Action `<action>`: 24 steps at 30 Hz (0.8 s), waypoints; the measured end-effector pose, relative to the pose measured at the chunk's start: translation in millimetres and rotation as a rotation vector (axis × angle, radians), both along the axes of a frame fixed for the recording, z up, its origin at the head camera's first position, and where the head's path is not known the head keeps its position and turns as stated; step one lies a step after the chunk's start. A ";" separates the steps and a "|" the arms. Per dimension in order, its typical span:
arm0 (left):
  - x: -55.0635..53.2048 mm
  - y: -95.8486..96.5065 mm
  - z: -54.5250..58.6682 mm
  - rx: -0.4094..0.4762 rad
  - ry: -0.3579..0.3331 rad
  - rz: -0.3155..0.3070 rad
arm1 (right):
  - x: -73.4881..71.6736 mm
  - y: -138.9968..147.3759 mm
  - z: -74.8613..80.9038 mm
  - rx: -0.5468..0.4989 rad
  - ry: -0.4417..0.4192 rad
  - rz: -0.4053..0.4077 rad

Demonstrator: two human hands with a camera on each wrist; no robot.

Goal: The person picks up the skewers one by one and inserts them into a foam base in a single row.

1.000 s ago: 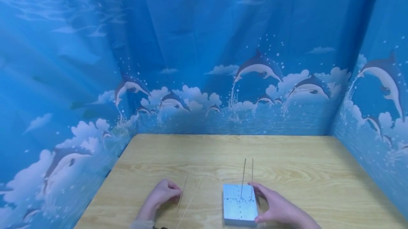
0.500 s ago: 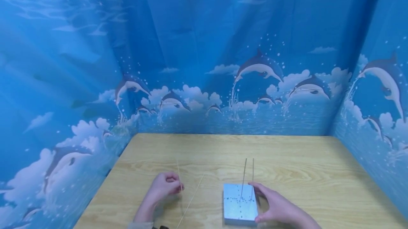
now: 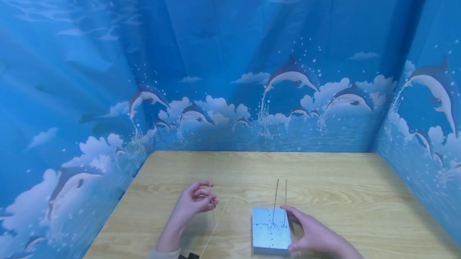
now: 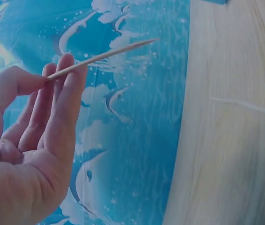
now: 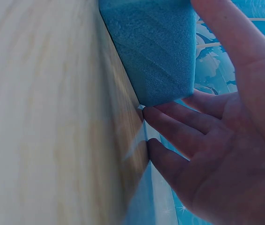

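Between thumb and fingers my left hand [image 3: 191, 203] pinches a thin wooden skewer [image 4: 102, 56], whose pointed end shows in the left wrist view. It is held above the left part of the table. A light blue foam block [image 3: 268, 237] with many small holes lies right of centre, and two skewers [image 3: 276, 199] stand up from it. My right hand [image 3: 312, 231] grips the block's right side, thumb at the front corner and fingers toward the back. In the right wrist view the block's blue side [image 5: 153, 51] is between thumb and fingers.
Another skewer [image 3: 218, 221] lies slanted on the wooden table [image 3: 324, 175], between my left hand and the block. A blue curtain with printed dolphins [image 3: 216, 71] closes off the table's back and sides.
The left hand has lifted the skewer from the table and moved it slightly farther away, turning it in the fingers. My right hand and the foam block have stayed put.
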State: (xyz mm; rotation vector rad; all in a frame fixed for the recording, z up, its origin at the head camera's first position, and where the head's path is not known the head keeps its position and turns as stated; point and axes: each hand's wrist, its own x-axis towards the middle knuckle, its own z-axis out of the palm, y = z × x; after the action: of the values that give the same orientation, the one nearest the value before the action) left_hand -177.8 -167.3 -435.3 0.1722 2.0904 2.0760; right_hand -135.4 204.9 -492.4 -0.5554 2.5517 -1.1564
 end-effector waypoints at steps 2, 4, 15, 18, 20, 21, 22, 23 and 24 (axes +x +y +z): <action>0.5 3.5 1.9 0.018 0.014 -0.019 | -0.4 -0.2 0.0 0.003 0.003 0.000; 1.2 7.2 4.0 0.025 0.023 -0.027 | -0.4 -0.1 -0.3 0.008 0.017 0.005; 4.3 33.1 22.3 0.032 0.046 -0.048 | -2.9 -0.4 -0.3 0.021 0.081 0.012; 3.0 41.2 23.6 0.048 0.060 -0.075 | -2.5 -1.3 0.9 0.009 0.025 0.005; 2.3 48.1 24.2 0.068 0.066 -0.092 | -1.4 -1.4 1.3 -0.006 -0.018 -0.006; 2.1 52.0 24.5 0.080 0.068 -0.099 | -0.6 -1.4 1.3 -0.012 -0.033 -0.012; 2.0 56.0 24.8 0.093 0.070 -0.104 | 0.4 -1.1 1.3 -0.016 -0.042 -0.016; 1.9 60.2 25.1 0.106 0.070 -0.112 | 1.3 -0.7 0.8 -0.014 -0.034 -0.016; 1.9 64.4 25.6 0.114 0.071 -0.120 | 1.9 -0.3 0.4 -0.012 -0.026 -0.017</action>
State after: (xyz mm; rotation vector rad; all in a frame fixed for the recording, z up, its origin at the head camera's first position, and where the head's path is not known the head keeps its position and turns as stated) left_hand -175.9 -102.9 -409.7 0.3831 1.9483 2.1466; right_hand -133.5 204.7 -492.0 -0.5184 2.5342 -1.1774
